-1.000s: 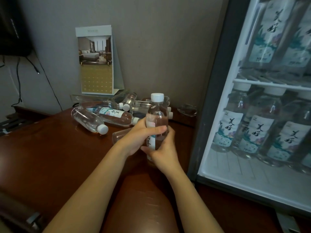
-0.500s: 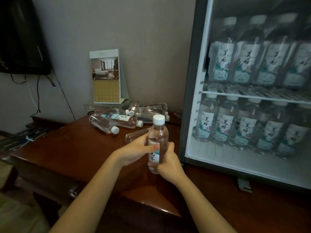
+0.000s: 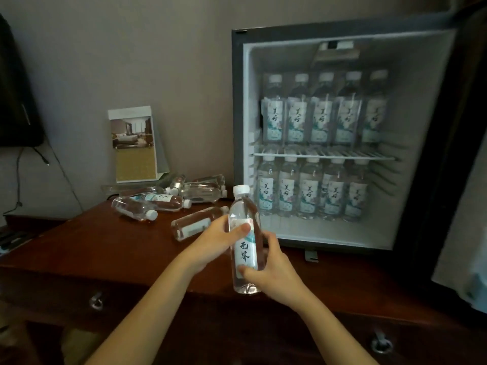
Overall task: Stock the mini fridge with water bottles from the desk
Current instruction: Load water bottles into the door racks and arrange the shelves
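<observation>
1. Left grip (image 3: 218, 241) wraps the upright water bottle (image 3: 243, 209) at its label, thumb across the front.
2. Right grip (image 3: 274, 272) clasps it lower down, thumb on the label.
3. It seems held off the counter (image 3: 79, 246), before the open mini fridge (image 3: 237, 127).

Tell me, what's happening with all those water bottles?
A person holds one bottle upright with the left hand and right hand, in front of the open fridge. Two rows of bottles stand inside, the top row and the bottom row. Spare bottles lie on the desk.
</observation>
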Action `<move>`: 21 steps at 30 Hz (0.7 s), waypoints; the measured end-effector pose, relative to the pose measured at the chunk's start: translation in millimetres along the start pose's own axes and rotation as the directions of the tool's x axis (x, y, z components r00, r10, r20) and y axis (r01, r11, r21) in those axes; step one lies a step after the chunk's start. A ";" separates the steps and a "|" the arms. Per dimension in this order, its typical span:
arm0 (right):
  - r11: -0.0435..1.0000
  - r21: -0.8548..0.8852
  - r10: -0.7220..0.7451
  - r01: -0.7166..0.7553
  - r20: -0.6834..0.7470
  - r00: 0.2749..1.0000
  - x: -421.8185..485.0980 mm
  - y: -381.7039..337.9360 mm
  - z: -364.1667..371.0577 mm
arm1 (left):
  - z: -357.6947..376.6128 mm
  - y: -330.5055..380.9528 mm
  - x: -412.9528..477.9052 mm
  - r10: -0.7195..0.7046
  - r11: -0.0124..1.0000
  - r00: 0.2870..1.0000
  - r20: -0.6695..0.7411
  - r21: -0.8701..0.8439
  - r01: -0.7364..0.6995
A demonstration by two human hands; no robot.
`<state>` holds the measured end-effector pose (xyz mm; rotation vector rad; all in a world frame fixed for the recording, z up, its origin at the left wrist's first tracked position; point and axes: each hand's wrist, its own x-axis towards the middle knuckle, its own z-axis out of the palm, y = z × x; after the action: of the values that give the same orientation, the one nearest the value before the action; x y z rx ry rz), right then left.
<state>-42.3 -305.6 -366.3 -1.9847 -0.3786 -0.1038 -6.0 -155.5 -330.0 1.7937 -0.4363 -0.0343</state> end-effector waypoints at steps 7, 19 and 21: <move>1.000 -0.004 0.011 -0.012 -0.206 0.978 -52.6 -19.6 -88.6 | 83.9 71.1 13.7 0.151 0.987 0.980 0.128 -0.070 -0.143; 0.973 -0.226 -0.190 0.048 -0.665 0.722 -177.1 -78.4 -241.8 | 246.0 221.1 7.0 0.562 0.815 0.804 0.195 -0.296 -0.498; 0.960 -0.278 -0.226 0.023 -0.725 0.651 -197.0 -89.1 -266.8 | 267.3 248.9 2.2 0.614 0.789 0.734 0.291 -0.259 -0.557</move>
<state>-230.7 -553.1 -220.7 -1.9515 0.0590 -1.0893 -139.1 -454.6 -168.1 1.4202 -1.2308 0.0463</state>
